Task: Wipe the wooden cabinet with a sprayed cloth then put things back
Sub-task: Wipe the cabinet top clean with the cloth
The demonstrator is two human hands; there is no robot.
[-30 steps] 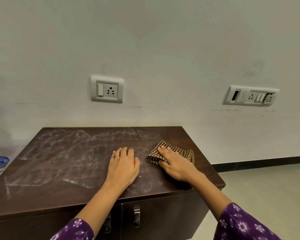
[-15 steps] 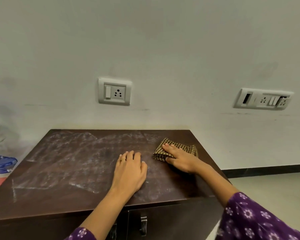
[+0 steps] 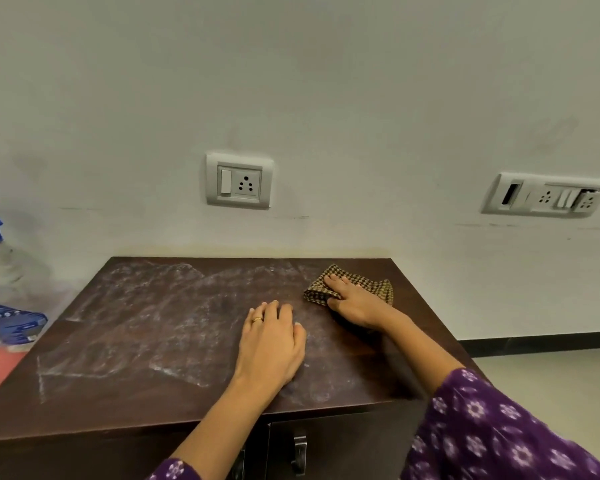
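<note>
Brown checked cloth [image 3: 374, 285] lay far right on the cabinet [image 3: 136, 341], pressed under the right hand [image 3: 357, 303], fingers straight. The left hand [image 3: 271, 344] lay flat nearby, holding nothing.

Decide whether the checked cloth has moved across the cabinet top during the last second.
Yes. The checked cloth, pressed under the right hand, has slid away from the person, toward the back edge of the cabinet.

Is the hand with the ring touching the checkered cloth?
Apart. The head view shows a strip of bare cabinet top between the left hand and the cloth; only the right hand presses on the cloth.
</note>
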